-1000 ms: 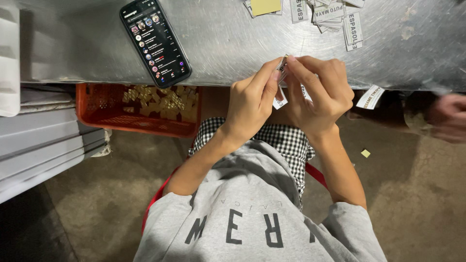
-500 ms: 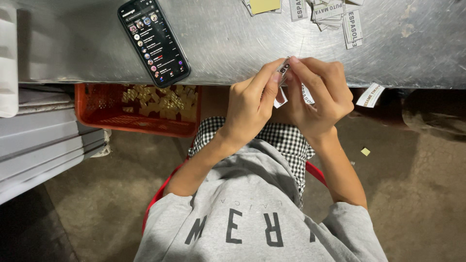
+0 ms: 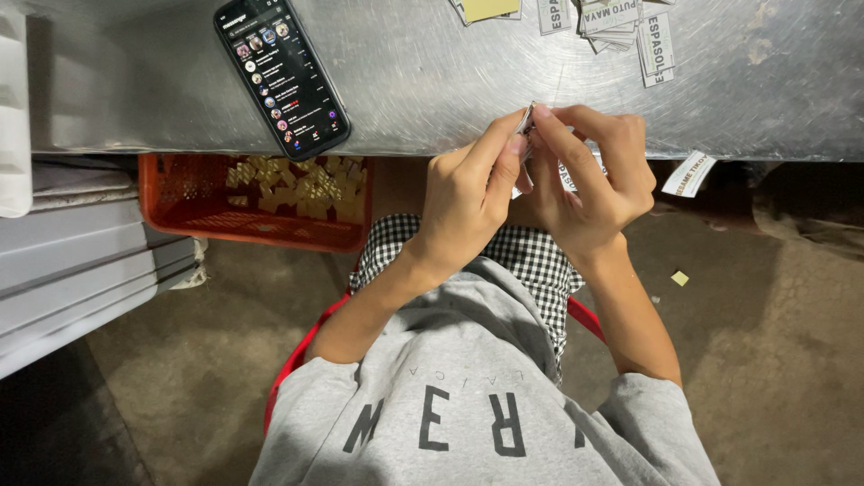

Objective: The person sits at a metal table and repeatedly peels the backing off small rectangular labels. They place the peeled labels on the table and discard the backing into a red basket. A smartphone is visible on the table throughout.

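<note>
1. The small label (image 3: 525,121) sits pinched between my two hands, just over the near edge of the table (image 3: 432,99). Only its thin edge shows, so I cannot tell its colour or what is on it.
2. Its long axis runs roughly away from me, from my fingertips toward the table's middle, tilted slightly to the right.
3. My left hand (image 3: 468,202) is closed on it, thumb and forefinger gripping its left side from below.
4. My right hand (image 3: 594,175) is closed on it too, fingers curled over the top from the right. Both hands touch it; neither is nearer.
5. A second white slip (image 3: 565,173) peeks out beneath my right fingers.
6. Farther up the table lies a pile of white labels (image 3: 630,27), well apart from my hands.
7. A phone (image 3: 282,74) lies to the left, screen lit.
8. Under the table stands an orange crate (image 3: 252,202) with yellowish pieces.
</note>
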